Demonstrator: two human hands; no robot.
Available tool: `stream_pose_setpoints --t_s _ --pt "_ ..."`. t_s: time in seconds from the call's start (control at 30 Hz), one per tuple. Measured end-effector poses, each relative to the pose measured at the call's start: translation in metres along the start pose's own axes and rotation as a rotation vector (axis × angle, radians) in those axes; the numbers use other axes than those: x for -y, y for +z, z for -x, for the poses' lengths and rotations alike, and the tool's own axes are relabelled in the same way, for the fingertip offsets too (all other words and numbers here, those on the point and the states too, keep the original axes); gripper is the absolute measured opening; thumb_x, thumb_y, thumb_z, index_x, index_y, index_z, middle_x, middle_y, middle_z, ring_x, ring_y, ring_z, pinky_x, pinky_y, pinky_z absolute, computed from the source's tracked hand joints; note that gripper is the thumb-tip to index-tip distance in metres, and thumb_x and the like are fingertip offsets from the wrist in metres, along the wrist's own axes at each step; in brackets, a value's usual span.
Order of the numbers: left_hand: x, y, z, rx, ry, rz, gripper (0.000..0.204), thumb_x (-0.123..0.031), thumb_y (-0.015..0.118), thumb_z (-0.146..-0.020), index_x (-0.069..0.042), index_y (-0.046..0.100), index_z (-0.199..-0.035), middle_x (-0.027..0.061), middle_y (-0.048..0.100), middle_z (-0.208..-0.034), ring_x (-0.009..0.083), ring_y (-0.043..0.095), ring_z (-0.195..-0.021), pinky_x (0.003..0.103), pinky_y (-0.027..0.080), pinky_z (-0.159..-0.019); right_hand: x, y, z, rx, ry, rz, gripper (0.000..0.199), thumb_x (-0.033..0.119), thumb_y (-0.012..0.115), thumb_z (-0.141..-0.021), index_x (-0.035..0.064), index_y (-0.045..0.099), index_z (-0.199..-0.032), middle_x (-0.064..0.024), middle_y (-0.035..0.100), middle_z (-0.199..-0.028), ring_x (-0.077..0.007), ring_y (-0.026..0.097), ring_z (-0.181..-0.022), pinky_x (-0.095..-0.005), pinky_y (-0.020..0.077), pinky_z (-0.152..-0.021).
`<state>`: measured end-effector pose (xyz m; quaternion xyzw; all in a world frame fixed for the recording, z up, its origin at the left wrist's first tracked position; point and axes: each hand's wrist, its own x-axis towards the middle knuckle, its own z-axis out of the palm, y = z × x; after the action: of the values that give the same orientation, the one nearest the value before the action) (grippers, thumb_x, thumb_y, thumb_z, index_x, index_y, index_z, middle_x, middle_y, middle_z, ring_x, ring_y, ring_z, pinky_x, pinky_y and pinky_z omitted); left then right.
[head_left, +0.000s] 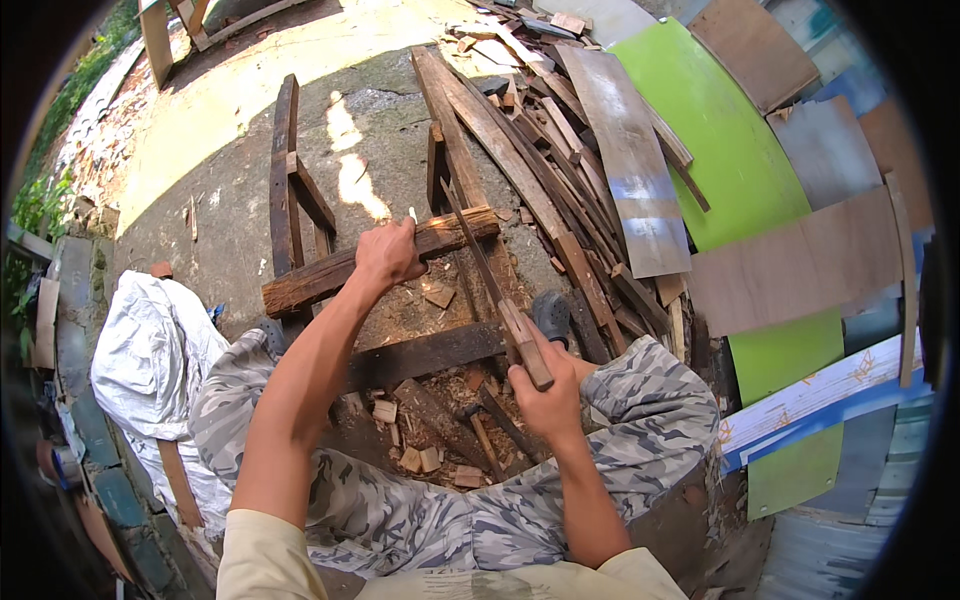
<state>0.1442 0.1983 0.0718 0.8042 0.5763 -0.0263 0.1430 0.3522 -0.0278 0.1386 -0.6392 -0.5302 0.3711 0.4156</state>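
Note:
A rough wooden beam (325, 278) lies across two dark timber supports in front of me. My left hand (388, 252) grips it from above near the middle, fingers closed over it. A small white stub (412, 214) sticks up by that hand; I cannot make out what it is. In my right hand (548, 385) is the wooden handle of a handsaw (487, 272), fingers wrapped round it. The saw's narrow blade slants away from me and crosses the beam close to its right end. Whether the teeth are in a cut is too small to tell.
Between my legs lie a hammer (483, 437), wood offcuts (420, 459) and sawdust. A dark plank (430, 357) crosses before my knees. Scrap timber (560, 160) is piled at right, beside green panels (715, 140) and boards. A white sack (155, 345) sits at left.

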Motion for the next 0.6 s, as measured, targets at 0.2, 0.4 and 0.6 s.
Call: stream_pose_setpoints --t_s 0.2,0.4,0.6 --pt "-0.003 -0.007 -0.002 -0.006 -0.013 -0.012 0.05 -0.024 0.076 -0.073 0.003 0.06 -0.111 0.0231 0.07 -0.1 0.0399 0.072 -0.088 0.049 0.059 -0.076 0.036 -0.041 0.064 0.024 0.107 -0.021 0.06 0.001 0.06 -0.084 -0.0071 0.052 -0.143 -0.0184 0.072 -0.117 -0.0168 0.068 -0.098 -0.0299 0.0525 -0.085" --pt "-0.006 0.012 -0.013 -0.093 0.084 0.009 0.053 -0.027 0.08 -0.071 0.001 0.058 -0.111 0.0233 0.069 -0.101 0.0405 0.071 -0.089 0.049 0.058 -0.075 -0.038 0.043 -0.125 -0.062 -0.151 -0.011 0.062 0.015 0.061 -0.083 -0.002 0.054 -0.142 -0.022 0.071 -0.116 -0.028 0.069 -0.101 -0.0352 0.0513 -0.092" --pt "0.002 0.009 -0.006 -0.06 0.023 -0.022 0.048 -0.028 0.076 -0.073 0.0 0.058 -0.107 0.0246 0.072 -0.091 0.0402 0.072 -0.086 0.05 0.058 -0.074 -0.012 0.046 -0.095 -0.032 0.108 -0.021 0.061 0.015 0.065 -0.083 0.0019 0.056 -0.142 -0.028 0.071 -0.11 -0.0343 0.071 -0.103 -0.0382 0.0538 -0.089"
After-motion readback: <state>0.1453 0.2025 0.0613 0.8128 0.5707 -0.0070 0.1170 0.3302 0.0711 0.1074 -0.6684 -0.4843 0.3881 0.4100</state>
